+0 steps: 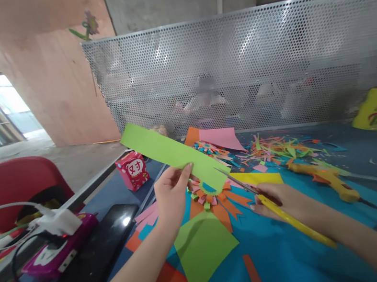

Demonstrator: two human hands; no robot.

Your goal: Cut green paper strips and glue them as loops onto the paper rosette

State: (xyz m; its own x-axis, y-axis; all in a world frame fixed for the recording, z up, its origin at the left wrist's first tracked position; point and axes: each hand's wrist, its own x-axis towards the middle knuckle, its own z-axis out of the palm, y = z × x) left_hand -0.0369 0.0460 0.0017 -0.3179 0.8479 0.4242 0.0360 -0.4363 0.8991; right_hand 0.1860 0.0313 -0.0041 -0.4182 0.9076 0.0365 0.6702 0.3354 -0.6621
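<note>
My left hand pinches a long strip of light green paper and holds it up slanted above the table. My right hand grips yellow-handled scissors, whose blades meet the strip's lower right end, where a curved notch is cut. Below the strip lies an orange and pink paper rosette with pointed rays. A loose green sheet lies in front of it on blue paper.
A yellow glue gun lies to the right, its cord trailing off. Coloured paper scraps litter the far table. A red box, a black phone and a pink device sit left. A perforated metal screen stands behind; a person sits beyond it.
</note>
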